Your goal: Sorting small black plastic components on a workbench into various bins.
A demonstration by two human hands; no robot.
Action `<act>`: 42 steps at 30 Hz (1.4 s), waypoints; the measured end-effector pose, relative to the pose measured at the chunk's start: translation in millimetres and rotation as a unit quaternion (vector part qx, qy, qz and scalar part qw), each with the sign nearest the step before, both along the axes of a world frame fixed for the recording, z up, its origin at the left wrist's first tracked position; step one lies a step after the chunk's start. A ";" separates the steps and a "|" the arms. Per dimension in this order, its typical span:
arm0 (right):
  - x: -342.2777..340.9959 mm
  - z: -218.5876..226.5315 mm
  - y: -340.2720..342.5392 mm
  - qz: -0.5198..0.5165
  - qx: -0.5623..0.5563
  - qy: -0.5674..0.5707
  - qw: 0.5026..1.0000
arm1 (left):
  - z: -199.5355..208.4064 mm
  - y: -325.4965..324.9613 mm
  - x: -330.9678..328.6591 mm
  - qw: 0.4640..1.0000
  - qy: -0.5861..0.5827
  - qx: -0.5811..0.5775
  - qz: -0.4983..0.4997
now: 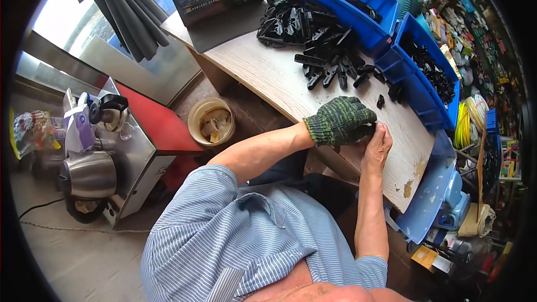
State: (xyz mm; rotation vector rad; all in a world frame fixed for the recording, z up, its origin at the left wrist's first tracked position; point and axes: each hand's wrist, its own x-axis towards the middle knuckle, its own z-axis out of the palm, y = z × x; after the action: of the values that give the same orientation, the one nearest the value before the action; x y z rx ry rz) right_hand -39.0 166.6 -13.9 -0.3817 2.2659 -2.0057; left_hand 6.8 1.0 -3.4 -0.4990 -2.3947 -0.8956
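My left hand (342, 119), in a dark green knitted glove, is curled closed over the near edge of the wooden table. My bare right hand (377, 149) meets it there, with thumb and fingers pressed together at the glove's fingertips. Whatever sits between the two hands is hidden; only a dark spot shows under the glove. Beyond them lies a heap of black plastic clips (330, 56) with shiny metal parts. One small black piece (381, 101) lies apart from the heap, just past my hands.
Two blue bins (386, 50) holding black parts line the table's far right side. A tablet in a dark case (218, 0) stands at the back left. Below the table's left edge is a bucket (193, 120). A kettle (92, 173) sits on a metal-topped cabinet at left. A blue chair (425, 207) is at right.
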 end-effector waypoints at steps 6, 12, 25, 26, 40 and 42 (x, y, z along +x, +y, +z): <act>6.7 9.9 3.1 -0.050 -0.129 -0.113 0.984 | -1.6 7.3 -5.0 0.987 -0.005 -0.022 0.160; 7.4 7.1 7.4 -0.111 -0.167 -0.115 0.973 | -11.8 13.1 -11.9 0.987 -0.028 -0.087 0.135; 3.9 -1.0 1.9 -0.165 -0.133 -0.045 0.976 | -5.6 29.2 0.9 0.969 -0.132 0.207 -0.025; -2.2 -12.2 8.2 -0.167 -0.114 -0.006 0.979 | -7.8 32.7 -2.3 0.971 -0.120 0.206 -0.016; 3.1 -4.1 11.0 -0.141 0.030 0.156 0.977 | -13.6 65.9 -0.8 0.985 -0.110 0.110 0.071; 6.1 0.0 7.2 -0.149 -0.005 0.129 0.980 | -24.1 57.1 -6.6 0.999 0.004 0.026 0.047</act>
State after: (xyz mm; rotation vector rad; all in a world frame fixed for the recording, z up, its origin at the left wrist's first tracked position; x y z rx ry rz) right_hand -32.8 173.8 -13.9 -0.3365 2.6063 -2.2225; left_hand 0.2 58.0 -27.6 -0.3672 -2.3613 -0.9105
